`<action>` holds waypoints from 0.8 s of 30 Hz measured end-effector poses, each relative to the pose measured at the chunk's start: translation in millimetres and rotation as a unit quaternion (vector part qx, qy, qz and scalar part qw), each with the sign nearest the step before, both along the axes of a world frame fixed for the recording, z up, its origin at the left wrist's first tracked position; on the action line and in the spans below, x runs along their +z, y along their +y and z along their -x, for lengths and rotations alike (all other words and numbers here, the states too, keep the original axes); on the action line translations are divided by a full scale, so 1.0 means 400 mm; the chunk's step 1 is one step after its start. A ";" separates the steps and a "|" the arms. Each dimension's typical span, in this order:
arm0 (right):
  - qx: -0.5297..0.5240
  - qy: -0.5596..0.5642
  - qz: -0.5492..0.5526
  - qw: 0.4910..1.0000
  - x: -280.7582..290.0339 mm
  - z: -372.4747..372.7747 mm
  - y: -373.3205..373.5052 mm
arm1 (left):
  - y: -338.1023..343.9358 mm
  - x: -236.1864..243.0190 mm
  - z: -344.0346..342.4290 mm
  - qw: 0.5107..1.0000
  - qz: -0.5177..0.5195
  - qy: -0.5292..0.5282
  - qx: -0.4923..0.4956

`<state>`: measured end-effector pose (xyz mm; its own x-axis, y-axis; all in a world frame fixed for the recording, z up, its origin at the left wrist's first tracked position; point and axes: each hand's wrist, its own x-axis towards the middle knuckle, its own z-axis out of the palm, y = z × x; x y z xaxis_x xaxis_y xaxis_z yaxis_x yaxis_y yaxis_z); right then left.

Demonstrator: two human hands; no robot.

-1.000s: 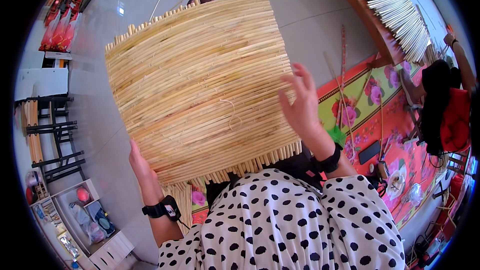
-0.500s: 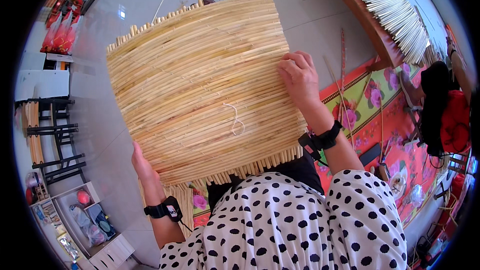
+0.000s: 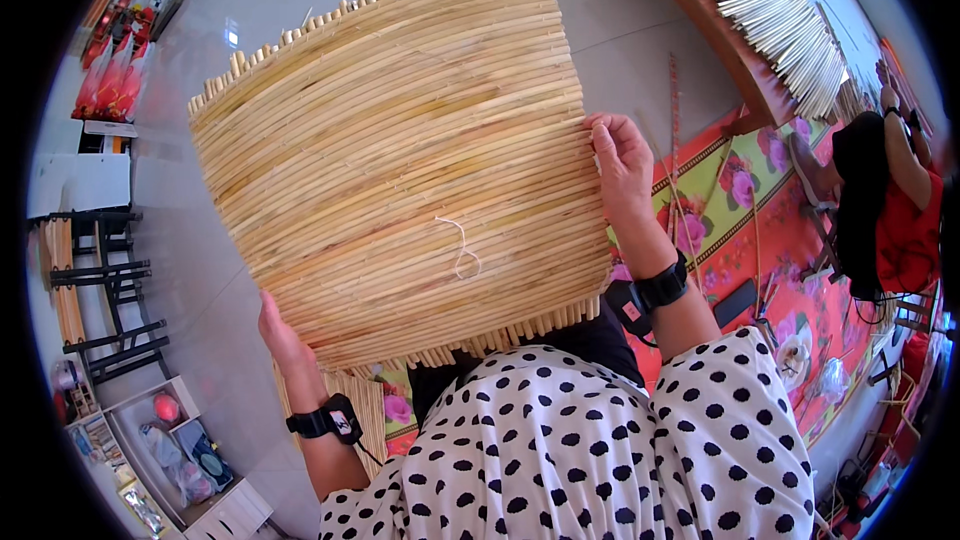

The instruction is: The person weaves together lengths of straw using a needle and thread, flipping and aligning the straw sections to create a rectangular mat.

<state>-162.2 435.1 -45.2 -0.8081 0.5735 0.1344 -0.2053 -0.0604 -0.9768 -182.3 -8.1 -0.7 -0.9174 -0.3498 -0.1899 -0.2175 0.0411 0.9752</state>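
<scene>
A large mat of pale straw-coloured stalks (image 3: 400, 160), bound side by side, is tilted in front of me and fills the middle of the view. A loop of white string (image 3: 462, 250) lies on its face. My right hand (image 3: 622, 165) pinches the mat's right edge, with thumb and fingers closed on it. My left hand (image 3: 287, 335) holds the lower left edge, its fingers extended along the side and partly hidden by the mat. Stalk ends stick out unevenly along the top and bottom edges.
A wooden table (image 3: 690, 0) at far right bears a fan of white sticks (image 3: 770, 25). Loose stalks and a phone (image 3: 735, 302) lie on the floral floor covering (image 3: 735, 190). Another person in red (image 3: 908, 240) sits at right. Folded black-legged stools (image 3: 110, 280) and an open drawer (image 3: 165, 420) are at left.
The mat has shifted slightly up and left and tilted. My right hand has moved a little right and down along its edge, its fingers curling more. My left hand has barely moved.
</scene>
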 end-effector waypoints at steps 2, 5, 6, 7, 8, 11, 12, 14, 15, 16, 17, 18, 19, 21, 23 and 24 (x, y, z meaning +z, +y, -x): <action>-0.015 -0.012 -0.028 0.999 0.024 -0.014 -0.009 | 0.006 -0.001 0.004 1.000 -0.005 0.007 0.006; -0.053 0.014 -0.374 0.926 0.070 -0.032 -0.015 | 0.010 -0.001 0.001 1.000 -0.004 0.004 0.013; -0.050 0.033 -0.382 0.922 0.073 -0.038 -0.015 | 0.012 -0.002 0.003 1.000 0.004 0.011 0.016; -0.046 0.051 -0.390 0.918 0.076 -0.043 -0.016 | 0.014 -0.005 0.004 1.000 0.012 0.019 0.020; -0.042 0.070 -0.397 0.914 0.078 -0.048 -0.017 | 0.015 -0.008 0.004 0.999 0.020 0.026 0.024; -0.045 0.095 -0.393 0.914 0.087 -0.075 -0.014 | 0.009 -0.012 -0.002 0.999 -0.021 0.029 0.010; -0.048 0.107 -0.396 0.911 0.094 -0.083 -0.011 | 0.005 -0.016 -0.002 0.999 -0.018 0.039 0.010; -0.053 0.129 -0.403 0.905 0.104 -0.097 -0.006 | -0.003 -0.026 -0.001 0.998 -0.012 0.058 0.010; -0.064 0.136 -0.385 0.911 0.105 -0.107 -0.005 | 0.000 -0.024 0.000 0.998 -0.016 0.064 0.007; -0.075 0.142 -0.366 0.916 0.105 -0.118 -0.004 | 0.003 -0.023 0.001 0.997 -0.020 0.070 0.003; -0.086 0.148 -0.348 0.922 0.105 -0.125 -0.003 | 0.006 -0.021 0.003 0.997 -0.024 0.076 0.000; -0.106 0.171 -0.320 0.926 0.110 -0.126 -0.003 | 0.008 -0.018 0.004 0.997 -0.024 0.077 -0.004; -0.126 0.193 -0.292 0.928 0.117 -0.126 -0.005 | 0.009 -0.015 0.006 0.997 -0.023 0.079 -0.007; -0.151 0.159 -0.253 0.942 0.123 -0.123 -0.007 | 0.008 -0.013 0.006 0.996 -0.027 0.081 -0.013; -0.157 0.047 -0.227 0.960 0.125 -0.106 -0.002 | 0.003 -0.021 0.005 0.996 -0.035 0.081 -0.016; -0.111 -0.007 -0.169 0.979 0.120 -0.105 0.004 | -0.001 -0.024 0.004 0.996 -0.037 0.074 -0.014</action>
<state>-120.3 436.7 2.6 -0.6718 0.6601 0.3360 -0.1633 0.3105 -0.9364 -184.0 -8.3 -10.2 -0.9462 -0.3147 -0.0761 -0.0710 -0.0275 0.9971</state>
